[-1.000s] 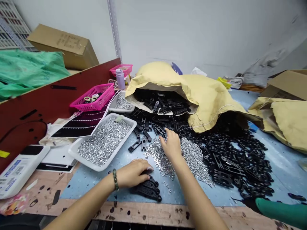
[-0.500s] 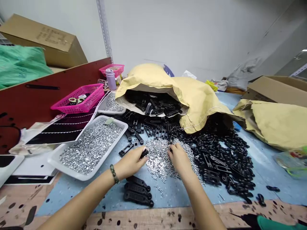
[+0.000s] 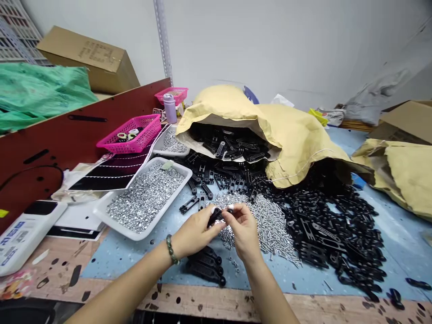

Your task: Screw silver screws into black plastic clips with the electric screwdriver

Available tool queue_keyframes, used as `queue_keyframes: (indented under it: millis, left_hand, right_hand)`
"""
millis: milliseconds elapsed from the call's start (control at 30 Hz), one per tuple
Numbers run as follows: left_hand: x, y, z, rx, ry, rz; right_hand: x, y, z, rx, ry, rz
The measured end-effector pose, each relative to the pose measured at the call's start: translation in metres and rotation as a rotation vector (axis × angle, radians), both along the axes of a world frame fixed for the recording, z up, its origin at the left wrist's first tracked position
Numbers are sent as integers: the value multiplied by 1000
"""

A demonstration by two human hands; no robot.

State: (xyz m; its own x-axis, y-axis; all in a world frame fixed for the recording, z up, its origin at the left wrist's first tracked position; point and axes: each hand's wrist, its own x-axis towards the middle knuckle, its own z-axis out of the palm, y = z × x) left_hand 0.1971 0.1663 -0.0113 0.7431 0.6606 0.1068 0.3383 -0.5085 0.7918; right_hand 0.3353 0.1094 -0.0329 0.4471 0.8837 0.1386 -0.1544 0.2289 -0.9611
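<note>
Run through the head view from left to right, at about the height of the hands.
White boxy device → white tray → left hand → right hand → pile of silver screws → heap of black parts.

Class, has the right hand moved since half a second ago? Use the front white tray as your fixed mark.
Yes: the right hand has moved left, closer to the front white tray.

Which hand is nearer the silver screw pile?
Right. The right hand is at the left edge of the silver screw pile; the left hand is farther left, beyond the right one.
</note>
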Motion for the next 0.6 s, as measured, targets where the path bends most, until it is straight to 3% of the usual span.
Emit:
queue_keyframes:
  millis: [233,367,533,600]
  left_hand:
    - [0,-6,6,173,66,49]
    - [-4,-5,7,200,132,5]
    - [-22,14,4,79,203,115]
    - [-27,19,1,42,196,128]
  right_hand:
    - [-10,-2,-1,2,-162,-112]
    - [-2,-18,-3,-33,-284,-71]
    - [17,-54,-26,-156,-978,55]
    - [14,-59,-37,-174,-1144,57]
